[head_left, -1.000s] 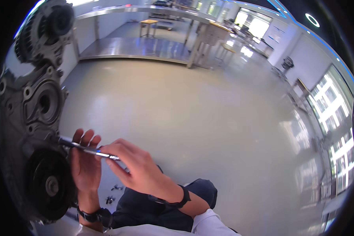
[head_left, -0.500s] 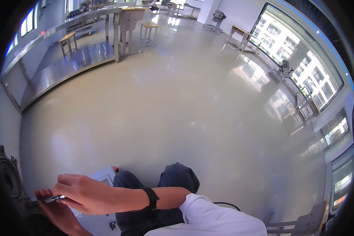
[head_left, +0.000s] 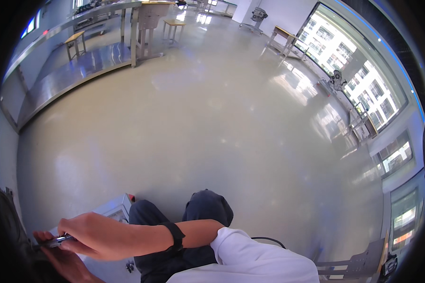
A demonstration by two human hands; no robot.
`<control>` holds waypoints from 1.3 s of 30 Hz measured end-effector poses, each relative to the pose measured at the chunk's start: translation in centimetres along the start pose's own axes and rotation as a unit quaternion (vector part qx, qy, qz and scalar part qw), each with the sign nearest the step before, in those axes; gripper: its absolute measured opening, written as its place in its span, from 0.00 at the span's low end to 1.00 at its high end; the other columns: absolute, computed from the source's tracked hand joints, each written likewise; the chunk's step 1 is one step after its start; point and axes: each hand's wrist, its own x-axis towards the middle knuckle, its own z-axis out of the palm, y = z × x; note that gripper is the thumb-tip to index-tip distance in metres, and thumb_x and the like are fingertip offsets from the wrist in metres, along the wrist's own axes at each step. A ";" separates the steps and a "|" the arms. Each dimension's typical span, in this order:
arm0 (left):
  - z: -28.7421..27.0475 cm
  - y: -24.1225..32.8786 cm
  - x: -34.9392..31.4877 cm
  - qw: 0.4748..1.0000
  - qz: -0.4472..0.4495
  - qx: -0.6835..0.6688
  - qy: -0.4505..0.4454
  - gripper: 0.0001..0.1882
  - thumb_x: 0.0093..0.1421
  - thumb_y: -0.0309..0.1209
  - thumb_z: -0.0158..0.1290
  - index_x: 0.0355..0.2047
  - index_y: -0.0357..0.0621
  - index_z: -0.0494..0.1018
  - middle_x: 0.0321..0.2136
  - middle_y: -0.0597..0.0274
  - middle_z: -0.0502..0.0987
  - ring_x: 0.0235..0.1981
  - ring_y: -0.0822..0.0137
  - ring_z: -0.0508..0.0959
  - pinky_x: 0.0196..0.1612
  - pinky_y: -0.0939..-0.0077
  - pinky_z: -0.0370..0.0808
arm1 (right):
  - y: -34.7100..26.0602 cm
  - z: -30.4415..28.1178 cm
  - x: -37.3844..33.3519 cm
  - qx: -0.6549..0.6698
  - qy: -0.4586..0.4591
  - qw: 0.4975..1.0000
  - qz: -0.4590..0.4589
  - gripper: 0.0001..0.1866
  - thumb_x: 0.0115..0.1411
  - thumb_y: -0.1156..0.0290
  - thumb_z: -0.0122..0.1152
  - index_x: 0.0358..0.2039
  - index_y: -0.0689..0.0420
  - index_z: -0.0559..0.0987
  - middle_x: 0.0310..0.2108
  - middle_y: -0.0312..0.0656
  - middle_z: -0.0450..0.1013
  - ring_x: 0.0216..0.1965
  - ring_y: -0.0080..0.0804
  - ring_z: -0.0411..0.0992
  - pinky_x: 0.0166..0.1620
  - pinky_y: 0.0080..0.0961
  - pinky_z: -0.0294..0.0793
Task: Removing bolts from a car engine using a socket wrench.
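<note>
Near me was a pale grey base [head_left: 112,270], and a few small dark bits [head_left: 130,267] lay on it. The floor [head_left: 174,127] was big and shiny, and a long metal counter [head_left: 78,73] and a stool [head_left: 174,22] with a wooden top stood on it.

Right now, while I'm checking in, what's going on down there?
A person is working at the lower left with both hands. The right hand grips a shiny metal tool; the left hand is close beneath it, but whether it grips the tool is unclear. The tool's far end disappears into shadow. Some small dark pieces lie beside the person's leg.
</note>
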 end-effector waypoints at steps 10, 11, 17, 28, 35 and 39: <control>9.2 -3.9 4.1 0.986 0.053 0.034 0.154 0.26 0.61 0.31 0.43 0.57 0.35 0.51 0.50 0.48 0.65 0.53 0.54 0.66 0.53 0.59 0.66 | -1.1 -1.3 0.9 -0.114 -0.008 0.990 0.087 0.08 0.55 0.73 0.55 0.35 0.61 0.72 0.21 0.45 0.69 0.19 0.35 0.69 0.25 0.27 0.68; 9.2 -3.7 4.6 0.987 0.058 0.063 0.137 0.26 0.61 0.30 0.43 0.57 0.35 0.51 0.50 0.46 0.66 0.53 0.53 0.66 0.53 0.59 0.66 | -0.7 -0.7 1.0 -0.114 0.018 0.992 0.045 0.07 0.55 0.74 0.54 0.34 0.61 0.73 0.22 0.45 0.70 0.19 0.34 0.69 0.25 0.24 0.68; 9.1 -2.1 5.2 0.983 0.020 0.113 0.145 0.24 0.63 0.31 0.38 0.57 0.36 0.51 0.49 0.48 0.68 0.52 0.55 0.68 0.51 0.58 0.69 | -1.2 0.1 1.4 -0.029 0.042 0.992 0.112 0.07 0.51 0.81 0.54 0.33 0.65 0.73 0.26 0.43 0.72 0.25 0.32 0.71 0.29 0.20 0.70; 8.8 -2.8 5.3 0.989 0.053 0.044 0.133 0.22 0.65 0.34 0.35 0.57 0.43 0.50 0.48 0.50 0.68 0.51 0.56 0.69 0.53 0.61 0.67 | -0.5 0.7 2.0 -0.085 0.006 0.992 0.088 0.08 0.55 0.72 0.55 0.32 0.64 0.73 0.19 0.40 0.69 0.17 0.25 0.64 0.23 0.15 0.63; 9.5 -3.0 5.9 0.987 0.068 0.031 0.142 0.23 0.64 0.40 0.37 0.55 0.44 0.51 0.48 0.50 0.67 0.49 0.56 0.70 0.51 0.63 0.69 | -0.5 0.8 1.9 -0.132 -0.021 0.988 0.081 0.06 0.56 0.75 0.52 0.32 0.65 0.74 0.19 0.38 0.69 0.19 0.19 0.64 0.23 0.15 0.62; 9.2 -3.6 6.8 0.981 0.117 -0.014 0.156 0.25 0.63 0.50 0.34 0.56 0.52 0.52 0.49 0.52 0.65 0.47 0.57 0.70 0.47 0.61 0.69 | -0.1 0.8 2.1 -0.157 0.033 0.987 -0.026 0.05 0.54 0.78 0.54 0.32 0.65 0.74 0.22 0.40 0.69 0.22 0.22 0.65 0.25 0.16 0.64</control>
